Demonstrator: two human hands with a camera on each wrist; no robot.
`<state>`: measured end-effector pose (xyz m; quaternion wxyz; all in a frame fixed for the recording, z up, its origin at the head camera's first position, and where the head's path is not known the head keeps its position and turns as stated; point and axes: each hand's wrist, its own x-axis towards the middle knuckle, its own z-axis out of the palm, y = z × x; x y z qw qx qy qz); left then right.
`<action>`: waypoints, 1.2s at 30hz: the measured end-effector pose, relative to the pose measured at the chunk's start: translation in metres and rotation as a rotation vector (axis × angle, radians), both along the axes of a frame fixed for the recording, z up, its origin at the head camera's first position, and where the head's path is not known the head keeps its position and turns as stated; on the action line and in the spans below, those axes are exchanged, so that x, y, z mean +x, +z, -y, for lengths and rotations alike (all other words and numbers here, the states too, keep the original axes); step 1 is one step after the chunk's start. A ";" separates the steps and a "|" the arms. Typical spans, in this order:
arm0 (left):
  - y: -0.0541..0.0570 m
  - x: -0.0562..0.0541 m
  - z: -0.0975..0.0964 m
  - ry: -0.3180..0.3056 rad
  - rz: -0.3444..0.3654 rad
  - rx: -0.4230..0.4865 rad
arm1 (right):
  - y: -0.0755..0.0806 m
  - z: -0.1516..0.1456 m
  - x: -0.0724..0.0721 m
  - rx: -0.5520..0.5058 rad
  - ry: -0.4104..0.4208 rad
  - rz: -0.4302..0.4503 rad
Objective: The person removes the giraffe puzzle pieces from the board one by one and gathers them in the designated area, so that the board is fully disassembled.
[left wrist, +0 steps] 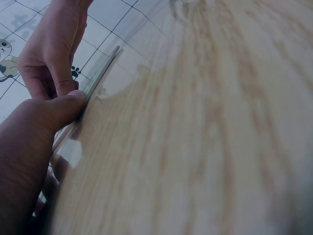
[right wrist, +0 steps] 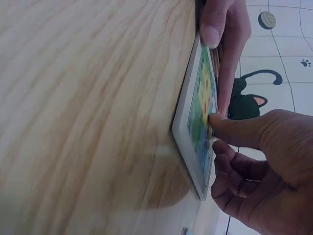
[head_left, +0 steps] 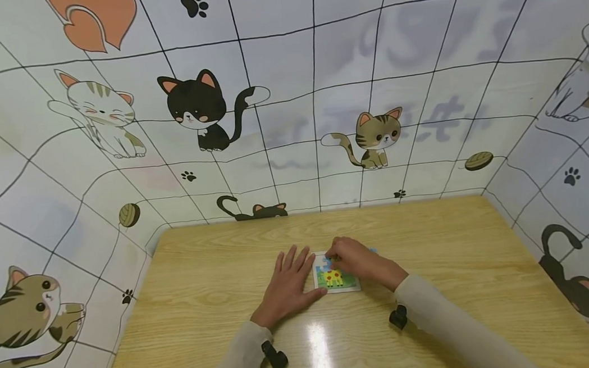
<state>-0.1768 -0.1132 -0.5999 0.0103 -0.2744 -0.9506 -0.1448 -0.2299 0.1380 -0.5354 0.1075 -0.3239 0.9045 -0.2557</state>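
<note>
A small white-framed jigsaw puzzle (head_left: pixel 349 283) with a giraffe picture lies flat on the table. Pale gaps show in its upper left part. My left hand (head_left: pixel 289 288) rests spread on the tabletop at the puzzle's left side, its thumb touching the frame's lower left edge. My right hand (head_left: pixel 356 259) reaches over the upper part of the puzzle. Its thumb and curled fingers pinch a puzzle piece, mostly hidden by the fingers, against the board. The right wrist view shows the right hand (right wrist: pixel 274 161) with its thumb on the puzzle (right wrist: pixel 200 107).
A bit of blue (head_left: pixel 373 250), seemingly a loose piece, shows just past the right hand. The wood-grain table (head_left: pixel 204 274) meets white walls (head_left: pixel 289 94) printed with cats and grid lines at the back and sides. Black wrist mounts (head_left: pixel 274 356) sit on both sleeves.
</note>
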 end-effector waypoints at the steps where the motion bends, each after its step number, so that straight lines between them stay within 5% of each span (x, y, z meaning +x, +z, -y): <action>1: 0.000 0.000 0.000 -0.001 -0.003 -0.001 | 0.001 -0.001 -0.001 0.003 -0.002 0.005; 20: -0.002 0.000 0.001 -0.012 -0.024 0.021 | 0.004 -0.005 -0.016 0.079 0.109 0.051; 36: -0.004 -0.001 0.003 -0.009 0.002 0.028 | 0.004 -0.005 -0.012 -0.004 0.066 0.050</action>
